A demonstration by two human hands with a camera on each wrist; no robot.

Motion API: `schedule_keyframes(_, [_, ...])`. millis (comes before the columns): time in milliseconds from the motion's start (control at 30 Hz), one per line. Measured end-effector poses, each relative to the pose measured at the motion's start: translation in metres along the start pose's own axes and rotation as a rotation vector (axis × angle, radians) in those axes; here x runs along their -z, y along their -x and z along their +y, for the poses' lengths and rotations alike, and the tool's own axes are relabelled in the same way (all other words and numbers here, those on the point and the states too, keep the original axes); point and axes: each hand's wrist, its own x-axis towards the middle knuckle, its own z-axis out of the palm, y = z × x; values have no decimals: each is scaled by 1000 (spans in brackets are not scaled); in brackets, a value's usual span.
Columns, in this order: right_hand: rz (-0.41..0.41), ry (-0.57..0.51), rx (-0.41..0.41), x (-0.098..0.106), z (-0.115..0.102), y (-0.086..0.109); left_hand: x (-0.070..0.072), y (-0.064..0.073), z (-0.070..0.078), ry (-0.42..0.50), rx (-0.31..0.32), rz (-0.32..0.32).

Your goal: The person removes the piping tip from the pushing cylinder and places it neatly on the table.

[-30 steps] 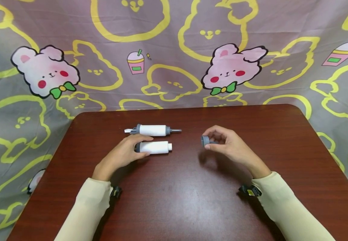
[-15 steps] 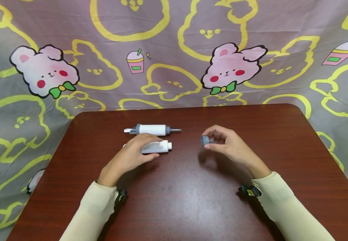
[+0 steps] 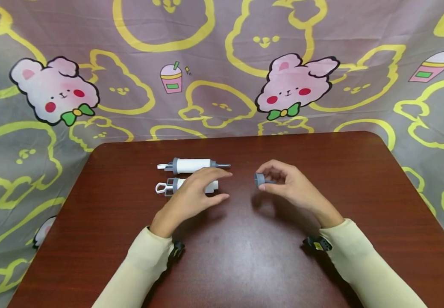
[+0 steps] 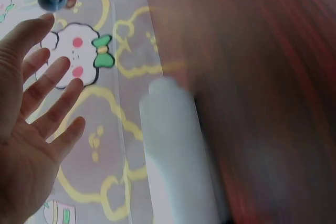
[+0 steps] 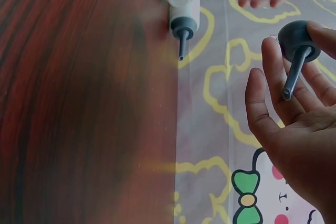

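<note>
My left hand (image 3: 192, 190) hovers over the nearer white syringe-like tube (image 3: 214, 186), thumb and fingers spread past its right end and holding nothing. This tube has a grey collar (image 3: 174, 185) and a white pull loop (image 3: 161, 188) at its left; the hand hides its middle. In the left wrist view the left palm (image 4: 31, 145) is apart from the blurred white tube (image 4: 178, 156). My right hand (image 3: 295, 186) pinches a grey nozzle cap (image 3: 260, 179) above the table. In the right wrist view a thin spout (image 5: 295, 74) projects from the cap (image 5: 295, 38).
Behind the nearer tube lies a second white tube (image 3: 193, 165), with a grey nozzle (image 3: 222, 165) fitted at its right end. Both rest on a dark wooden table (image 3: 241, 265). A patterned cloth (image 3: 214, 60) hangs behind the table's far edge.
My left hand has slid rightward over the nearer tube, from its grey end past its white end, uncovering the pull loop. The right hand and nozzle cap have stayed nearly still.
</note>
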Motion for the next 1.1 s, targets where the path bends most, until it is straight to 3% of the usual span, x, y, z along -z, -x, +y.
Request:
schedule_keyframes(267, [-13,9,1,-3,-2,-1,-18,-16,12,8,-132,92])
schedule_keyframes(400, [-20,-2,3,-4,-3,-2,-25,-22,16,42,-163,119])
schedule_keyframes(767, [-35,-33,13,-6,-7,-3,-36,-30,20,98,-198,125])
schedule_keyframes(1100, [-27,-15,3,-6,-9,-3,-39,-32,24,161,-170,115])
